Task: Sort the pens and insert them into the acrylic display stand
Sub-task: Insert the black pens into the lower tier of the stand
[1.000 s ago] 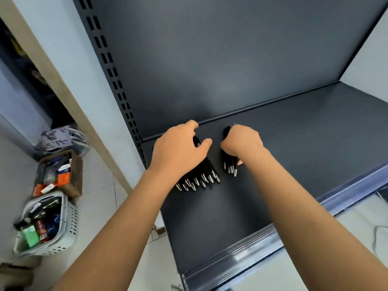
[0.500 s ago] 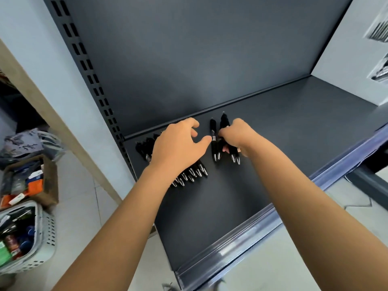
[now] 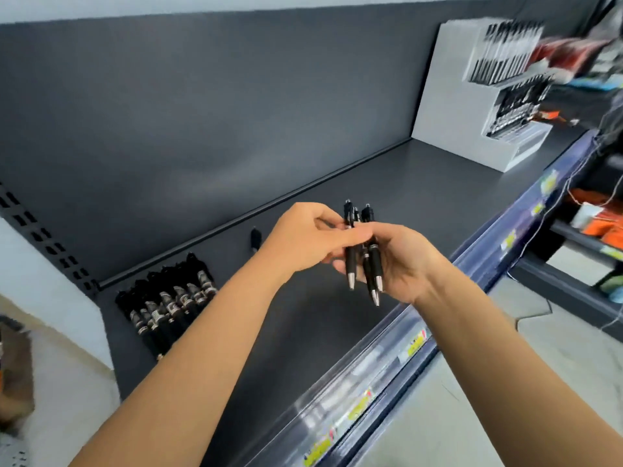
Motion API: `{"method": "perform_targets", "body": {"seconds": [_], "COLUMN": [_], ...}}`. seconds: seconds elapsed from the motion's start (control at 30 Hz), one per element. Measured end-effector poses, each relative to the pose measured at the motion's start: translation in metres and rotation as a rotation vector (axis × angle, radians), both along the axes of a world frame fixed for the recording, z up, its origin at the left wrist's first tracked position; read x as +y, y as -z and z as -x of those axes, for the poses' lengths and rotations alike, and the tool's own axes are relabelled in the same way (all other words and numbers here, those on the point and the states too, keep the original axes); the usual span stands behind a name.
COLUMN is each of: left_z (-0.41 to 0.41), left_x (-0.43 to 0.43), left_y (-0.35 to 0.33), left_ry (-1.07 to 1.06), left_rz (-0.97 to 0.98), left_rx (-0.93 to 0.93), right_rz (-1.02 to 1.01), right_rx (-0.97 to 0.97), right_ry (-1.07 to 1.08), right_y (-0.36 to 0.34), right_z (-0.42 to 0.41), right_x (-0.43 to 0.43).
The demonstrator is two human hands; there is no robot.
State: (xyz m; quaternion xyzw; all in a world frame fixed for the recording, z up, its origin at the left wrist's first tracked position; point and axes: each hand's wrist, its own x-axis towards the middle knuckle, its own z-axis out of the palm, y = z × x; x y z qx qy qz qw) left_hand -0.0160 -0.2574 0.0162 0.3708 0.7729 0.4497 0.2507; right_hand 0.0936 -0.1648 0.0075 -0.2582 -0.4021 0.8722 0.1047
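Note:
Both hands meet above the dark shelf (image 3: 303, 325) on a small bunch of black pens (image 3: 367, 261) with silver tips pointing down. My left hand (image 3: 303, 241) pinches the bunch near its upper part with thumb and fingers. Under the pens lies my right hand (image 3: 404, 261), palm up, its fingers curled behind them. A row of several black pens (image 3: 172, 298) lies on the shelf at the left. One single black pen (image 3: 256, 239) lies near the back edge. The acrylic display stand (image 3: 499, 96), tiered and holding rows of pens, stands at the far right of the shelf.
A grey back panel (image 3: 202, 112) rises behind the shelf. A clear price rail (image 3: 404, 352) with yellow labels runs along the front edge. Another shelf unit with orange items (image 3: 603, 227) stands at the right. Pale floor shows below left and right.
The view has swung right, bringing the display stand into sight. My hands have lifted off the shelf with a few pens and joined on them; the larger row stays on the shelf at left.

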Motion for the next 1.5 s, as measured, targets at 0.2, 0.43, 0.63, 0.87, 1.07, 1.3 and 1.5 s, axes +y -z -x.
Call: {"method": "perform_targets", "body": {"seconds": [0.2,0.43,0.63,0.87,1.07,1.3,1.5], "left_z": [-0.066,-0.154,-0.174,-0.131,-0.098,-0.086,-0.098], "left_x": [0.106,0.252,0.355,0.477,0.559,0.601,0.608], "left_y": [-0.015,-0.022,-0.038,-0.03,-0.014,-0.002,0.0], "left_ry": [0.092,-0.032,-0.112,-0.168,-0.277,-0.321,-0.413], "left_rz": [-0.098,-0.354,-0.566,-0.499,-0.472,-0.124,0.045], "left_rx": [-0.131,-0.123,0.09,0.546,0.646,0.728,0.75], "right_rz": [-0.107,-0.269,-0.193,-0.267,-0.301,-0.371,-0.236], "right_rx": [0.053,-0.043,-0.057,0.004,-0.005,-0.004,0.054], "right_ry": [-0.003,0.262,0.317,0.356,0.372,0.303,0.21], "right_y": [-0.008,0.002,-0.001,0.001,-0.006,-0.002,0.003], "right_z": [-0.082,-0.184,-0.207,-0.184,-0.163,-0.143,-0.122], "right_x": [0.104,0.254,0.347,0.45,0.525,0.584,0.61]}}
